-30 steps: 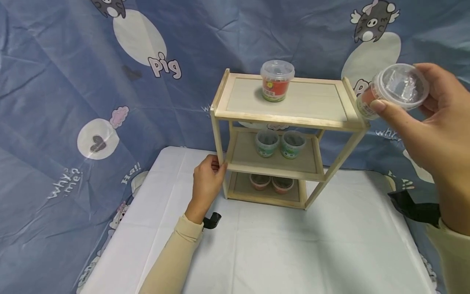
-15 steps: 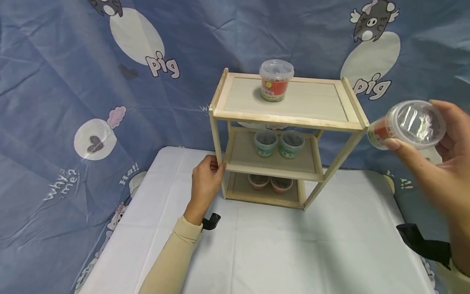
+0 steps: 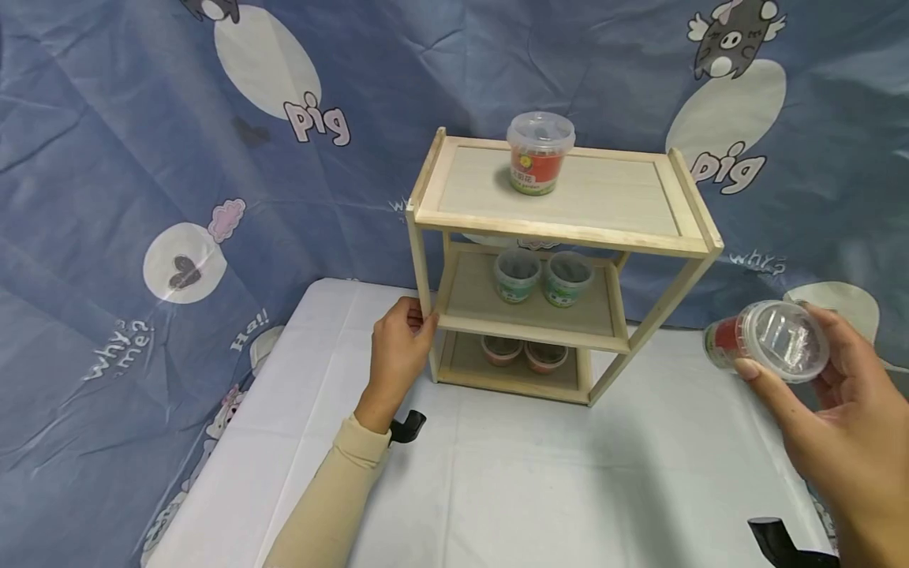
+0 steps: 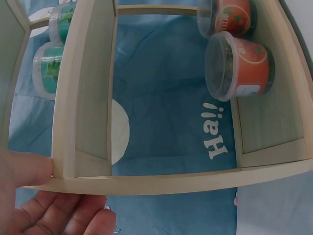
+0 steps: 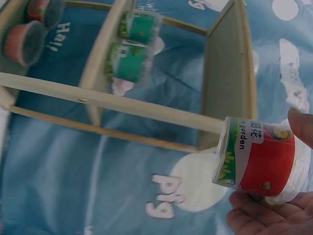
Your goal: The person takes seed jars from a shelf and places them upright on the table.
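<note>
Pale wooden three-tier rack (image 3: 625, 193) is plonked on a white cloth-covered table (image 3: 525, 481), loaded with one red-labelled clear plastic tub (image 3: 537, 162) up top, two clear green-labelled tubs (image 3: 516, 285) midway, two clear orange-labelled tubs (image 3: 501, 356) below.

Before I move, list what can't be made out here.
Head view: backs of the bottom red cups, partly hidden by the middle shelf.
Left wrist view: bases of the green cups, hidden by the same shelf.
Right wrist view: contents of the held cup, hidden by its label.

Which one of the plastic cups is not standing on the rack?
The red-labelled cup held in the right hand; the five others all stand on the rack.
</note>
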Tool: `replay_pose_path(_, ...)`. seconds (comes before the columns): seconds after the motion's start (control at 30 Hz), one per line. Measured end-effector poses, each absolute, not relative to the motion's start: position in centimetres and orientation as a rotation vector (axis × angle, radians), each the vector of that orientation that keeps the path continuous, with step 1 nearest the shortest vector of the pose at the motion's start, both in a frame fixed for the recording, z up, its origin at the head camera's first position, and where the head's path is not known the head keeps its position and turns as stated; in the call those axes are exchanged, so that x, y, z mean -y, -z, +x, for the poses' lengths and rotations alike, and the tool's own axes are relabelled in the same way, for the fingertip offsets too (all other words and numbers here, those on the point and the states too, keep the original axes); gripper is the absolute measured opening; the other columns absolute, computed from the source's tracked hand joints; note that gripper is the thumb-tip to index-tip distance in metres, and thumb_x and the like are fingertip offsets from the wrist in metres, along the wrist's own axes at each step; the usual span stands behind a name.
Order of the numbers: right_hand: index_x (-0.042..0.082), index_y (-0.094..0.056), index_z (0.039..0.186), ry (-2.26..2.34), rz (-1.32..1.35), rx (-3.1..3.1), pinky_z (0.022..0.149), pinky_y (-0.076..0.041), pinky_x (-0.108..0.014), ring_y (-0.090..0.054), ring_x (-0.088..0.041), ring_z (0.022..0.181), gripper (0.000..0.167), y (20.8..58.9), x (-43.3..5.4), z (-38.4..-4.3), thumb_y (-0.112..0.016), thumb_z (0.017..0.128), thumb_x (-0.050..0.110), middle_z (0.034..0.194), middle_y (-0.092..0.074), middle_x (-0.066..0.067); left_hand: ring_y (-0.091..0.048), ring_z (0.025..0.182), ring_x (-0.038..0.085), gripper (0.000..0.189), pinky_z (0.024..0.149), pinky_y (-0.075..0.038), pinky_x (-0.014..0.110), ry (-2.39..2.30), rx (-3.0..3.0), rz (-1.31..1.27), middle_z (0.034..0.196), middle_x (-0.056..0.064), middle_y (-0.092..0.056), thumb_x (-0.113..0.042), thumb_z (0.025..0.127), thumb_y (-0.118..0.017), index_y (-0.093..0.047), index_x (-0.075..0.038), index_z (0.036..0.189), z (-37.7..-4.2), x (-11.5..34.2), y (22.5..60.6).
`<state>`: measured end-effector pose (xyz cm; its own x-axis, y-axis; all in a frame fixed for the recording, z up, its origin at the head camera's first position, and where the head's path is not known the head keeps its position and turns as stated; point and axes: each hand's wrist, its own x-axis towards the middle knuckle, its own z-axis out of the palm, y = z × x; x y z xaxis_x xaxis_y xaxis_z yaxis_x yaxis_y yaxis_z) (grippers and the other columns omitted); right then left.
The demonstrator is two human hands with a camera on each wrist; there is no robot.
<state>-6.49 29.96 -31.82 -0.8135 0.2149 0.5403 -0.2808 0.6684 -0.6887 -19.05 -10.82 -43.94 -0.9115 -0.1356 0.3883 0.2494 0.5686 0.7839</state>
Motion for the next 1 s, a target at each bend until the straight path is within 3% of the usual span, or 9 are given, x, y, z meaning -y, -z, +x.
replay_pose_path(0.17,0.014,-0.042,0.159,-1.057,-0.202,2.392,0.103,-0.039,-0.009,-0.053,-0.001,0.128,0.079,34.4,-30.5,-5.2,-0.080,0.091,0.000,0.150,-0.053,-0.017,-0.072,0.089,0.022,0.016,0.079,-0.060,0.039,1.300,2.406,-0.069,0.098,0.008,-0.071,-0.016,0.099,-0.074,-0.069,-0.003,0.107,-18.9,10.8,43.9)
replay_pose_path(0.3,0.014,-0.039,0.161,-1.098,-0.353,2.442,0.098,-0.039,-0.005,-0.055,-0.001,0.125,0.079,37.0,-30.9,-4.2,-0.080,0.094,0.010,0.149,-0.052,-0.021,-0.072,0.090,0.023,0.016,0.080,-0.060,0.039,1.302,2.405,-0.085,0.099,0.009,-0.071,-0.015,0.099,-0.073,-0.068,-0.002,0.108,-18.9,10.8,43.8)
replay_pose_path(0.4,0.014,-0.034,0.163,-1.149,-0.468,2.489,0.097,-0.037,-0.004,-0.055,-0.012,0.132,0.082,39.3,-31.0,-3.3,-0.080,0.095,0.020,0.151,-0.050,-0.023,-0.072,0.090,0.024,0.018,0.080,-0.060,0.039,1.296,2.412,-0.092,0.100,0.010,-0.071,-0.016,0.099,-0.073,-0.068,-0.002,0.109,-19.0,10.9,43.9)
replay_pose_path(0.5,0.013,-0.030,0.164,-1.214,-0.557,2.522,0.100,-0.035,-0.004,-0.051,-0.032,0.140,0.085,41.4,-31.1,-2.8,-0.079,0.096,0.026,0.154,-0.045,-0.026,-0.072,0.091,0.024,0.018,0.081,-0.060,0.040,1.295,2.416,-0.088,0.100,0.010,-0.071,-0.016,0.100,-0.073,-0.068,-0.002,0.109,-18.9,10.9,43.9)
replay_pose_path(0.63,0.008,-0.026,0.165,-1.288,-0.603,2.554,0.100,-0.034,-0.004,-0.046,-0.049,0.139,0.088,43.9,-31.3,-2.2,-0.078,0.097,0.031,0.156,-0.041,-0.031,-0.071,0.091,0.025,0.017,0.082,-0.060,0.041,1.294,2.410,-0.096,0.099,0.010,-0.070,-0.016,0.100,-0.073,-0.068,-0.002,0.109,-19.0,11.0,44.0)
replay_pose_path(0.87,0.004,-0.025,0.164,-1.331,-0.713,2.583,0.106,-0.031,-0.010,-0.043,-0.049,0.141,0.092,48.1,-31.6,-1.3,-0.077,0.097,0.039,0.157,-0.039,-0.032,-0.071,0.090,0.025,0.017,0.082,-0.059,0.040,1.275,2.408,-0.117,0.099,0.010,-0.070,-0.015,0.100,-0.072,-0.067,-0.002,0.109,-19.2,10.9,44.2)
replay_pose_path(1.0,0.002,-0.028,0.162,-1.310,-0.784,2.562,0.099,-0.029,-0.003,-0.047,-0.049,0.139,0.091,50.8,-31.2,-0.5,-0.077,0.096,0.041,0.153,-0.044,-0.033,-0.070,0.089,0.025,0.016,0.080,-0.059,0.040,1.257,2.406,-0.144,0.099,0.011,-0.070,-0.014,0.099,-0.072,-0.067,-0.001,0.109,-19.3,10.9,44.2)
